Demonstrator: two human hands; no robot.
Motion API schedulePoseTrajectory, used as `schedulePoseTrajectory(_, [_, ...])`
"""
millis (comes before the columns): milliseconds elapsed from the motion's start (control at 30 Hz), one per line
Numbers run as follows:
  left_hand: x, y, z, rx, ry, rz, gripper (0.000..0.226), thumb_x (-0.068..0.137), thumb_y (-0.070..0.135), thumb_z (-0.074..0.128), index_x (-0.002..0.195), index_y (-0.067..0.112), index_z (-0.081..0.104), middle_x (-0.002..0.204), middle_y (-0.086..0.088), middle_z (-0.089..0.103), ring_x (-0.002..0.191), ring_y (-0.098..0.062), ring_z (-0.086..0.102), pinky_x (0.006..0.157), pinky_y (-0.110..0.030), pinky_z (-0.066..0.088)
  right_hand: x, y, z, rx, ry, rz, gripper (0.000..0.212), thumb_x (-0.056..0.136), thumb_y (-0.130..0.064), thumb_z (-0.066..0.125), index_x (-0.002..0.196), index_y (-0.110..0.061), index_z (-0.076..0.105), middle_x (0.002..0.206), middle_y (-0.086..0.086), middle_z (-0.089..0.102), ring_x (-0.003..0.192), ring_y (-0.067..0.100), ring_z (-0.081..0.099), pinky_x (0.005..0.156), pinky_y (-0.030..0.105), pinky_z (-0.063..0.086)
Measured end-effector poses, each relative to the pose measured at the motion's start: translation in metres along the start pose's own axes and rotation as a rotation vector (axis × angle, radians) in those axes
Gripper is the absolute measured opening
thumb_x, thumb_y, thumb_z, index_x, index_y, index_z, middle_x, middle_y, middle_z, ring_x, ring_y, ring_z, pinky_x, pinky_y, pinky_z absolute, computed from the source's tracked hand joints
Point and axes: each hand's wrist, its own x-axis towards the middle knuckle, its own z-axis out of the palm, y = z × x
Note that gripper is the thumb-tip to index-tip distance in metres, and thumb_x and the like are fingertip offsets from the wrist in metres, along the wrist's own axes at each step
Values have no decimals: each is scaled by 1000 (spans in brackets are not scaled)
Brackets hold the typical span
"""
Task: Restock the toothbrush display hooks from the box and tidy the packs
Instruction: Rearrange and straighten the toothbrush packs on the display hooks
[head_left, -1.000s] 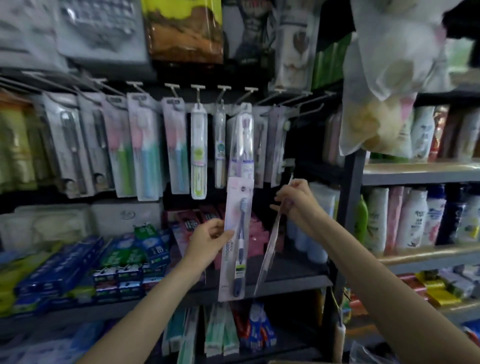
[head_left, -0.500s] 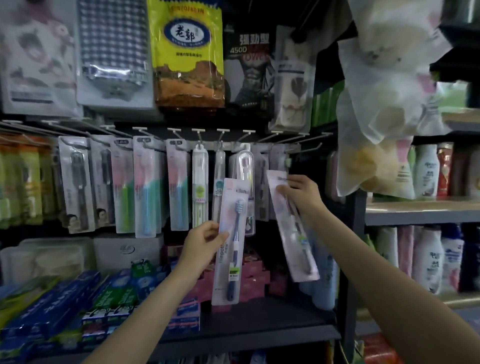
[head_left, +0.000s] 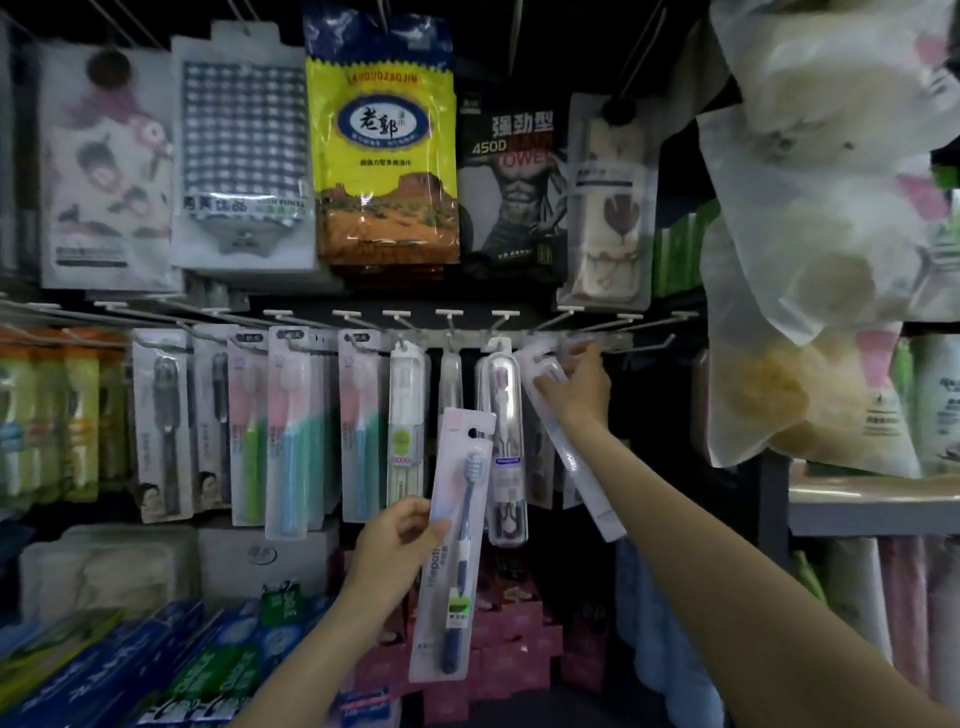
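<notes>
One toothbrush pack (head_left: 563, 441) is pinched at a display hook (head_left: 597, 345) by the right hand (head_left: 574, 387), not visibly hung. A second pack (head_left: 454, 545), gripped in the left hand (head_left: 397, 545), is left to hang.

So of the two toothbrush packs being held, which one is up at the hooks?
The white pack gripped by the right hand: tilted, its top at the hook rail. The left hand holds the blue-handled toothbrush pack lower, away from the hooks.

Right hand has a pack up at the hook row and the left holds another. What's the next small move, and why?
Probably slide the tilted pack onto the hook and let it drop straight. The right hand pinches its top at the rail, but its lower end swings out to the right. The left hand should keep its grip on the blue toothbrush pack.
</notes>
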Motion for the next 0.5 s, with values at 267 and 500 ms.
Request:
schedulePoseTrajectory(267, [4,-3,4,-10,16,12,9,87,12,61,82,19,60,88,0,66,80,-4,60,66,-6,46,-5,7,4,99,63,98,47,85,-12,66,122,-5,39,127,14,47,112,28,51,83,29,41])
schedulePoseTrajectory(500, [17,13,33,-104,9,38,14,88,10,61,77,19,59,80,5,64,73,3,60,61,-2,43,-69,43,-26,188,-240,-15,14,92,-21,57,102,-12,54,94,-1,60,93,15,58,68,7,42])
